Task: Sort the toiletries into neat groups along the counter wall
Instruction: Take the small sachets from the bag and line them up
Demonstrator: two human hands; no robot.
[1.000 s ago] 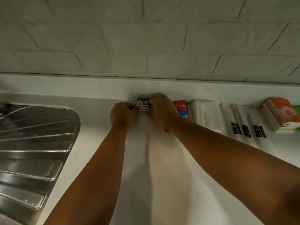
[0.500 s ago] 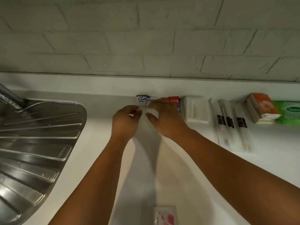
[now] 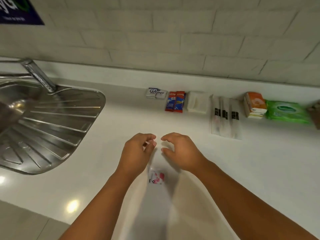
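Right now your left hand (image 3: 138, 152) hangs just above the counter (image 3: 97, 172) with its fingers loosely curled toward the thumb, and nothing shows in its grasp. Your right hand (image 3: 181, 151) is close beside it, fingertips nearly facing the left's, curved like a claw and likewise holding nothing. Both are a little smeared by motion, so the finer finger positions are hard to read.

Between your wrists a small packet (image 3: 156, 177) with pink marks lies on the counter. It is blurred and its near end is lost in your forearms' shadow, so its print cannot be read.

Farther out, the toiletries sit in a row against the wall (image 3: 173, 49). From left to right they are:
- two GARD boxes (image 3: 156, 93) side by side
- two red toothpaste sachets (image 3: 175, 103), touching
- a stack of white packs (image 3: 197, 103), contents unclear
- three clear sleeves (image 3: 225, 116) with black labels, overlapping, their contents too faint to name
- a stack of orange boxes (image 3: 255, 104)
- a green wipes pack (image 3: 287, 112) just beside them

A brown object (image 3: 316, 115) is cut off at the right edge.

To your left, the steel sink drainboard (image 3: 52, 122) and tap (image 3: 39, 75) run out of frame. A dark poster (image 3: 19, 11) is clipped at the top corner.
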